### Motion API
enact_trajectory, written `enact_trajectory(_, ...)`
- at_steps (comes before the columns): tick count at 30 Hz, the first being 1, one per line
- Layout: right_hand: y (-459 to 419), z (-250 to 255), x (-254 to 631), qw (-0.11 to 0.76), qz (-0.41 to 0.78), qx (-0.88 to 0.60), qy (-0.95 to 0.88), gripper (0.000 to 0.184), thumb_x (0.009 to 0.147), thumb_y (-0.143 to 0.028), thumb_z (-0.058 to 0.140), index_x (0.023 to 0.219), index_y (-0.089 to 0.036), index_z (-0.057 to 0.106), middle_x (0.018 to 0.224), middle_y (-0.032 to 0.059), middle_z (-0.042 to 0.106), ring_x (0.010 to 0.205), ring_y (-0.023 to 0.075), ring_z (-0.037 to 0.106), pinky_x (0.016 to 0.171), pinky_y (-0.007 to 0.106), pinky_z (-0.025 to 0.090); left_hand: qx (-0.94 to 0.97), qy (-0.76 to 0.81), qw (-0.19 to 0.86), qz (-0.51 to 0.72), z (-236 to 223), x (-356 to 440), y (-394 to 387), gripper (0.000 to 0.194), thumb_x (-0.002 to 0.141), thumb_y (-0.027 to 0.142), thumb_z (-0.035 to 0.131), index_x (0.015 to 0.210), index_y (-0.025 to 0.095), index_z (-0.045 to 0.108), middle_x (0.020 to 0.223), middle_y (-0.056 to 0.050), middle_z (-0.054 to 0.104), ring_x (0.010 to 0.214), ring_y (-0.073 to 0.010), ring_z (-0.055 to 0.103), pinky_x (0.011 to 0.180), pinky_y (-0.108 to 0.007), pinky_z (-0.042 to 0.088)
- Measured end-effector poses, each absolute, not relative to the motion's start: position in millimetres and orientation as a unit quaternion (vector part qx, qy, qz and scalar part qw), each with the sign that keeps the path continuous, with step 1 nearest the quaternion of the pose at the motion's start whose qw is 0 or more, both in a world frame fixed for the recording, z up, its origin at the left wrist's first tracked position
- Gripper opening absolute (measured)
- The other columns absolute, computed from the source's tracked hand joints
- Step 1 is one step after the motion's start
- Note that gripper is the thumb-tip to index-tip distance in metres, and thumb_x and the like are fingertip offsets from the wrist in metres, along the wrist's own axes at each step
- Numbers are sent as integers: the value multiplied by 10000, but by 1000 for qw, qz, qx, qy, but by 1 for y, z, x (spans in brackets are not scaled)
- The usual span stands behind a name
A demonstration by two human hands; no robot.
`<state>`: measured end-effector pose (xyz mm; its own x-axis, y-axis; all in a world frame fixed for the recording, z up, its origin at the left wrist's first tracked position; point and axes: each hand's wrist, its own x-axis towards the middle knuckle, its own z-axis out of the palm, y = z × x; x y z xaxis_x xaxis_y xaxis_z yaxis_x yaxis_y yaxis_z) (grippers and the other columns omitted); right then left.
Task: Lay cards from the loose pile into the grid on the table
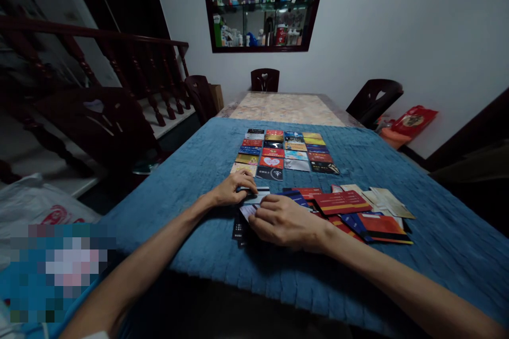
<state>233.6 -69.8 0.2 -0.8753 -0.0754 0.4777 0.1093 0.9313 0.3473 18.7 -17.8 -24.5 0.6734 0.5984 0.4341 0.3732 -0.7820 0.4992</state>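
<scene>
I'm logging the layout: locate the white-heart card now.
In the head view, just right of centre, the white-heart card lies just beyond a black card, left of a silver card.

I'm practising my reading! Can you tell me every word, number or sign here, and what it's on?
No word or number is clear enough to quote.
Laid-out cards: lettering too small; one red card shows a pale heart.
Loose cards: print too small.
White plastic bag: red print, blurred.
Red bag: emblem, blurred.
</scene>
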Motion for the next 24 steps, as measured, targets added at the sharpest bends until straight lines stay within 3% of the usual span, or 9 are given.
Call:
enact_trajectory(5, -49, 4, 246, 359, -204, -112, -904, 279, 992, -159, 425, 795, -179, 621, 597, -15, 595, 542, 103, 503, 618, 276, 370, 874, 290, 222, 320, -22, 19, -18, 265, 783, 98, 513, 844, 180, 757, 838, -50, 706, 941, -201, 587, 914, -360, 458)
enact_trajectory(10, -33, -5, 251, 439, -128, -212, -864, 227, 978, -208, 488, 849, -168, 670, 691, 29, 701, 590, 124, 602, 591, 252, 410, 836, 332, 270, 344, -17, 18, -20, 231, 838, 217, 534, 874, 172, 758, 867, -55, 700, 901, -200, 601, 885, -347, 454)
enact_trajectory(17, -22, -16, 251, 472, -58, -251, -843, 247, 983, -247, 489, 875, -183, 702, 767, 44, 743, 650, 138, 675, 626, 231, 475, 804, 344, 279, 397, -14, 20, -22, 220, 853, 306, 582, 855, 168, 754, 885, -62, 725, 893, -203, 634, 879, -344, 466)
enact_trajectory(24, -20, -19, 248, 449, -72, -246, -856, 278, 995, -269, 468, 890, -178, 708, 755, 48, 729, 630, 139, 649, 600, 238, 441, 827, 321, 233, 398, -17, 28, -24, 165, 839, 301, 643, 825, 163, 733, 812, -52, 713, 817, -177, 625, 828, -325, 479)
